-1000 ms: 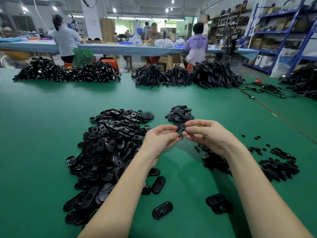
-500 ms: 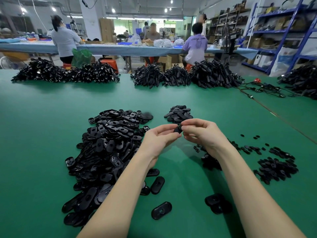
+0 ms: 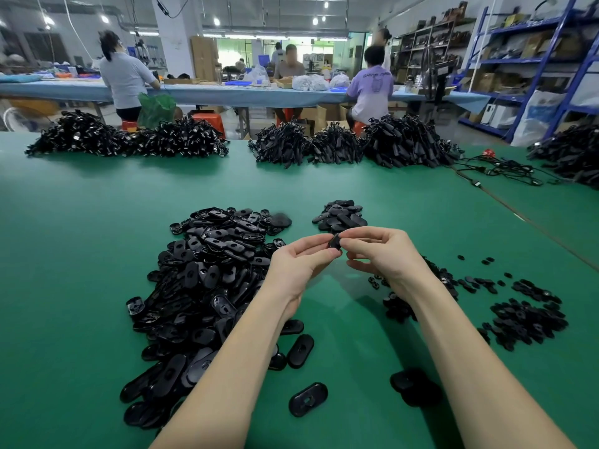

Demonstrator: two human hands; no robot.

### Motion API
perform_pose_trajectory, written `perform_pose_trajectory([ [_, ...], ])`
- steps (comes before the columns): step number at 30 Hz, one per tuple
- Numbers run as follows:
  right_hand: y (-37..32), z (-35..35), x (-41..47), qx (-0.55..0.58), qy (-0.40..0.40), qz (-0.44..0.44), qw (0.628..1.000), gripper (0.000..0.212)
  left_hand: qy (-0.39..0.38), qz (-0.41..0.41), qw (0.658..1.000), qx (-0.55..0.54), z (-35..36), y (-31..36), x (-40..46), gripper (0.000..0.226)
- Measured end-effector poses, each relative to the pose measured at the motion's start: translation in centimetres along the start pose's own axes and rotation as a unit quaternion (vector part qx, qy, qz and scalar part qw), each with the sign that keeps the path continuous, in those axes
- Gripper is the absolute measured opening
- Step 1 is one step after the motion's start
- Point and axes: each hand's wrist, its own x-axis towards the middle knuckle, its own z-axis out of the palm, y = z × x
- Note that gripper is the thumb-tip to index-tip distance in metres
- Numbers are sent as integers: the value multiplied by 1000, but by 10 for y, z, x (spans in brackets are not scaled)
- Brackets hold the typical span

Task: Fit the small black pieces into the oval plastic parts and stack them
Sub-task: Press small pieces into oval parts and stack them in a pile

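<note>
Green matting covers the whole desk (image 3: 81,254), and pretty much everything on it is black plastic. Only writing I can spot is on the back of a lilac T-shirt (image 3: 372,89) worn by a person sitting at the blue-topped far bench (image 3: 227,94); it looks like "CHINA" plus a second word too blurry to read. No labels visible on the parts themselves.

Both hands meet over the middle of the desk. The left hand (image 3: 299,265) and the right hand (image 3: 382,254) each pinch the same small black oval plastic part (image 3: 334,243) between thumb and fingertips, so each grip is closed down tight on it, held up off the desk. Can't tell whether a small piece is already seated in it, the fingers cover most of it.

Left of the hands sits a big heap of black oval plastic shells (image 3: 207,277), spreading toward the near edge. Just behind the fingertips is a small neat pile of black ovals (image 3: 340,215). To the right, partly under the right forearm, are scattered small black pieces (image 3: 525,319) in a loose pile. One single oval shell (image 3: 308,399) lies alone between the forearms, and a couple more (image 3: 413,385) sit beside the right arm. Along the far edge are bundles of black cables (image 3: 402,144).
</note>
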Motion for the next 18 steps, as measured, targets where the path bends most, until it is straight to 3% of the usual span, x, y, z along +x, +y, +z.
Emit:
perform_pose_trajectory([
  [11,-8,2,-2,-46,64,16,997,7,-5,14,1000,15,2,-3,-1,28],
  [18,-10,0,-4,-8,56,40,998,15,-17,30,999,33,1,-1,-2,30],
])
